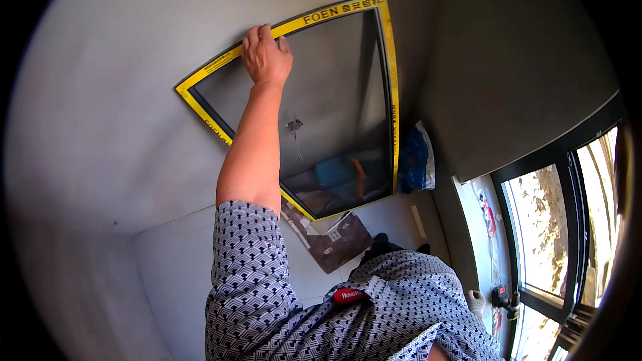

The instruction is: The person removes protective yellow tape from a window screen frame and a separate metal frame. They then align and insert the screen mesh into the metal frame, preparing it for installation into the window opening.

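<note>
The left hand [267, 63] is covering a stretch of the yellow-edged pane [334, 80]; the forearm [253, 140] is masking part of its lower-left side. The patterned shirt [408, 287] is hiding most of the right hand [476, 302], leaving its grip unreadable. A red item [489, 219] is showing too blurred to identify. The dark rim is cutting off the window [575, 180].
</note>
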### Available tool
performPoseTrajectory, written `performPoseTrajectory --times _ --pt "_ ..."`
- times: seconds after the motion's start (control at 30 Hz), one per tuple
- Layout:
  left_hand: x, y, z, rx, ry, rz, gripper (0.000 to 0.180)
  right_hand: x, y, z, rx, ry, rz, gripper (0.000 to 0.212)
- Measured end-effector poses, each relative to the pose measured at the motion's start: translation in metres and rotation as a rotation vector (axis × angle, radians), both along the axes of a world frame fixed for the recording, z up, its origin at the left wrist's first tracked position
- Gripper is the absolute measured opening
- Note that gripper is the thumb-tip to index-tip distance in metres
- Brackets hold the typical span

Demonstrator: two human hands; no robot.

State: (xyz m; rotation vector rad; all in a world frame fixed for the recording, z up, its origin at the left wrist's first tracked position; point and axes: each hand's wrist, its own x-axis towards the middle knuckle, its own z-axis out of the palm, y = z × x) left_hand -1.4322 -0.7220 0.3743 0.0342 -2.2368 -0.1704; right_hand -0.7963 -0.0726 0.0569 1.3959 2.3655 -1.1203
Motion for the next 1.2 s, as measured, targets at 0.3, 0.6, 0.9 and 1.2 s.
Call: performPoseTrajectory --times 0.3,0.6,0.9,1.2 --pt "-0.002 -0.027 0.013 -0.133 -0.166 0.099 0.039 -0.012 -0.011 0.019 -0.214 0.039 -0.217 0.023" --pt "0.007 -0.023 0.029 -0.202 -0.197 0.006 0.04 -0.05 -0.006 -0.005 -0.288 0.088 -0.268 0.019" --pt "0.046 0.003 0.047 -0.18 -0.116 -0.16 0.043 -0.161 -0.061 0.057 -0.03 0.239 0.129 0.027" --pt "0.157 0.06 0.061 -0.274 -0.054 -0.047 0.046 -0.319 -0.136 0.199 -0.025 0.561 0.469 0.031"
